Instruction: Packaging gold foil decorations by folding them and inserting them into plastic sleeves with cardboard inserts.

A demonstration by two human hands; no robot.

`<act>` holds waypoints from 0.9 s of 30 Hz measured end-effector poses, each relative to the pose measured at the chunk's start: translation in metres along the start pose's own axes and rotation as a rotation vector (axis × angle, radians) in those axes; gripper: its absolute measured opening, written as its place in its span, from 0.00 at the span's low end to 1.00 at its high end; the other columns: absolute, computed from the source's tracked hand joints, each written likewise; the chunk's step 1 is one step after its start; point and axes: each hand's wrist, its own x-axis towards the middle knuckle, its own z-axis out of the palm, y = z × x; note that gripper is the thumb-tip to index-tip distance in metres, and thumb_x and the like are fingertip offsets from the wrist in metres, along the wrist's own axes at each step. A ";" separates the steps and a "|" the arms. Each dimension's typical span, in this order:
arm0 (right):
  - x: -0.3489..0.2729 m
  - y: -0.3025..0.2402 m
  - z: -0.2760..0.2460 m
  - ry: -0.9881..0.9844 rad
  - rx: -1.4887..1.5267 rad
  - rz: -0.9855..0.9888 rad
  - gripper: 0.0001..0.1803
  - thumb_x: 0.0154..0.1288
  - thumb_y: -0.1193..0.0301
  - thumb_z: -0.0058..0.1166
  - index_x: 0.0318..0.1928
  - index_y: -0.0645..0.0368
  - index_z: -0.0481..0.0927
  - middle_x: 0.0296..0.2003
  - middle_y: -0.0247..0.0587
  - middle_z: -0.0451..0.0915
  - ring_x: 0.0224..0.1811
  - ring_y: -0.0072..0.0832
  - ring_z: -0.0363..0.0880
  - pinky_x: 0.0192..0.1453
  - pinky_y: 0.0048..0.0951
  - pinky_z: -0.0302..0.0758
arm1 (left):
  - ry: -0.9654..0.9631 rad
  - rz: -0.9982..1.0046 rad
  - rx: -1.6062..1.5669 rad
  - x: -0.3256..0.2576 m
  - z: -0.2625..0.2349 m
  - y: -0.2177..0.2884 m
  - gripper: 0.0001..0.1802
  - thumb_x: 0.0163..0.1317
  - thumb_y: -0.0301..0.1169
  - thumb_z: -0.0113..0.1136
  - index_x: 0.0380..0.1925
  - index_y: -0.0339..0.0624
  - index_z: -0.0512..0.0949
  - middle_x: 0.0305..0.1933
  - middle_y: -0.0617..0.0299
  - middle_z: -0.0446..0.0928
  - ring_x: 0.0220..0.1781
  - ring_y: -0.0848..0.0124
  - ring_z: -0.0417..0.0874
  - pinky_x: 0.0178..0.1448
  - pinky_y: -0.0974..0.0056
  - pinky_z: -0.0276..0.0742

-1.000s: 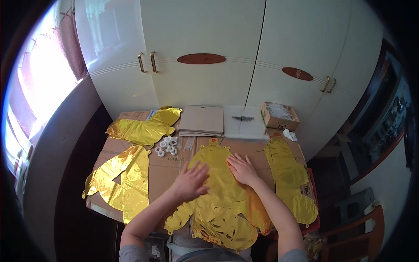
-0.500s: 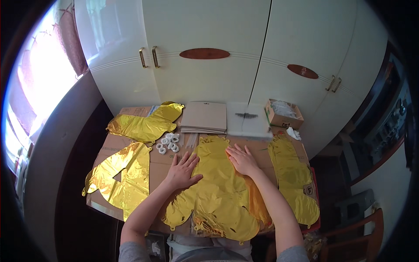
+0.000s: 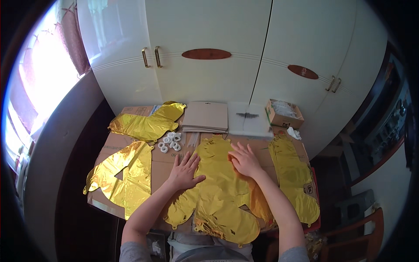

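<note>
In front of me lies a stack of flat gold foil balloons, wrinkled, with small tabs at their edges. My left hand rests palm down along the stack's left edge, fingers spread. At its right edge is my right hand, fingers apart and slightly raised, with the thumb by the foil. Beneath that hand and forearm an orange translucent sheet sticks out from the stack. Neither hand grips anything. To the left is a balloon shaped like a 4, and behind it a bent foil balloon.
White tape rolls lie behind my left hand, near thin pale sticks. Grey-brown boards, a clear plastic sheet and a small box line the cardboard-covered table's back. More foil covers its right side.
My right hand has lifted a little and its fingers have spread. A small triangular gap now shows at the stack's lower right. My left hand stays on the foil.
</note>
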 end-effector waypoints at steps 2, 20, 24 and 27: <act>-0.002 -0.016 -0.004 0.010 0.040 -0.053 0.25 0.73 0.55 0.42 0.67 0.44 0.70 0.71 0.39 0.63 0.76 0.40 0.53 0.78 0.56 0.45 | -0.001 -0.011 -0.004 -0.001 0.000 -0.001 0.49 0.64 0.67 0.41 0.73 0.40 0.55 0.79 0.54 0.51 0.81 0.53 0.45 0.78 0.37 0.38; -0.001 -0.028 0.003 -0.044 0.076 -0.083 0.25 0.72 0.54 0.46 0.67 0.41 0.70 0.69 0.37 0.66 0.75 0.36 0.58 0.77 0.60 0.45 | 0.023 0.017 -0.020 -0.001 0.005 -0.006 0.51 0.64 0.70 0.37 0.73 0.39 0.55 0.79 0.53 0.50 0.81 0.54 0.45 0.77 0.36 0.37; 0.010 0.017 -0.015 0.250 0.076 0.011 0.20 0.69 0.61 0.51 0.59 0.49 0.76 0.62 0.42 0.74 0.66 0.41 0.69 0.71 0.55 0.60 | 0.062 0.019 -0.080 -0.002 0.003 -0.006 0.50 0.65 0.68 0.38 0.73 0.38 0.55 0.78 0.50 0.50 0.81 0.53 0.44 0.77 0.37 0.37; 0.016 0.098 -0.042 0.435 0.023 0.320 0.15 0.65 0.66 0.55 0.50 0.57 0.81 0.49 0.46 0.81 0.54 0.47 0.77 0.59 0.46 0.72 | 0.072 0.011 -0.111 -0.003 0.003 -0.009 0.49 0.65 0.66 0.40 0.72 0.37 0.55 0.78 0.46 0.50 0.81 0.52 0.44 0.78 0.38 0.37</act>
